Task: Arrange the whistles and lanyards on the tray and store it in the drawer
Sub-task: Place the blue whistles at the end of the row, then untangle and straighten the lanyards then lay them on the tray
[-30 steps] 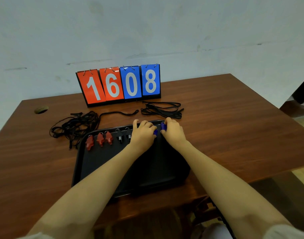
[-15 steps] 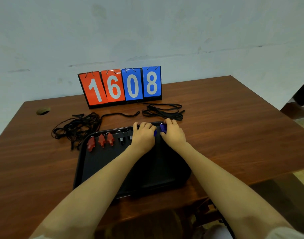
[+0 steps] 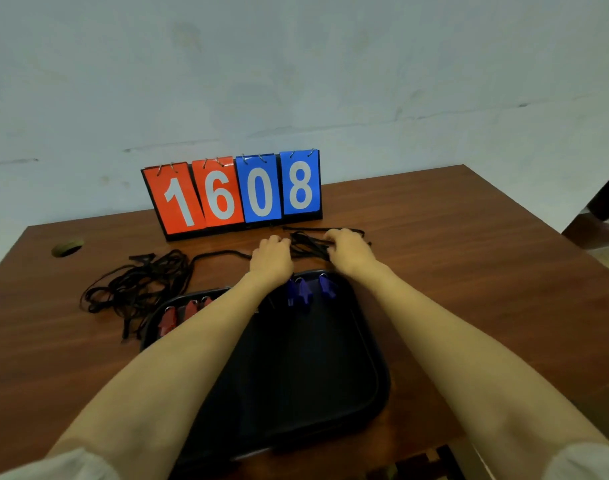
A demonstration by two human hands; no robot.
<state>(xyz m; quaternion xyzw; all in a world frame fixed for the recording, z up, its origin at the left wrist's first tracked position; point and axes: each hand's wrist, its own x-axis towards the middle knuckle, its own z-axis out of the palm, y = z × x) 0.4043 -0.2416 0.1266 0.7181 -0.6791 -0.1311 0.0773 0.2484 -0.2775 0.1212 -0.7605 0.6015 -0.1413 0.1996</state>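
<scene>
A black tray [image 3: 348, 386] lies on the wooden table in front of me. Along its far edge stand blue whistles [image 3: 305, 292] on the right and red whistles [image 3: 178, 315] on the left; my left forearm hides the ones between. Beyond the tray, a small bundle of black lanyards [image 3: 308, 245] lies near the scoreboard. My left hand [image 3: 272, 259] and my right hand [image 3: 348, 251] rest on either end of that bundle with fingers curled onto the cords. A larger tangle of black lanyards [image 3: 140, 285] lies left of the tray.
A flip scoreboard [image 3: 234, 194] reading 1608 stands at the back of the table against the wall. A cable hole [image 3: 67, 247] is at the far left. The table's right edge [image 3: 538, 216] drops off to the floor.
Both hands have left the blue whistles on the tray and reached forward to the small lanyard bundle beyond it. The blue whistles now stand uncovered on the tray.
</scene>
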